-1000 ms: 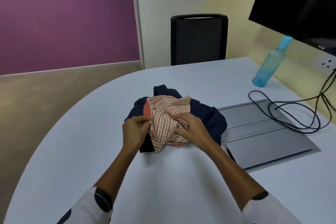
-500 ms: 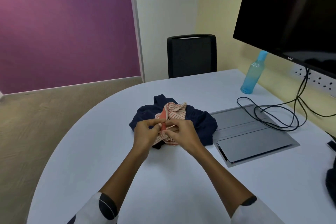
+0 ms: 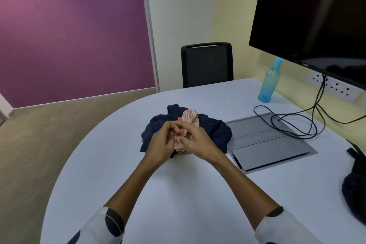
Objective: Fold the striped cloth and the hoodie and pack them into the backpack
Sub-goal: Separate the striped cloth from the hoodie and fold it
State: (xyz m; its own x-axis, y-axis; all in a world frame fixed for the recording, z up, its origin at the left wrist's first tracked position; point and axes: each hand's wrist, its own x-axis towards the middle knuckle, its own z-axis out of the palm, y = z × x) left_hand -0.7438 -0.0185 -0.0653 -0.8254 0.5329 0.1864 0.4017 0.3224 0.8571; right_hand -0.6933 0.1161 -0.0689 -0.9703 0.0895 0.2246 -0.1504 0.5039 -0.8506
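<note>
Striped cloth (image 3: 189,117) bunched, both hands (image 3: 160,143) (image 3: 198,139) apparently pinching

1. A pale, rounded table (image 3: 178,194) carries everything.
2. A crumpled navy hoodie (image 3: 213,130) lies near its middle.
3. A grey panel (image 3: 263,144) is set flat towards the right edge — black cables (image 3: 293,123) loop over it.
4. A blue bottle (image 3: 270,81) stands upright at the far right corner.
5. A dark backpack (image 3: 354,188) lies at the right edge — partly out of frame.
</note>
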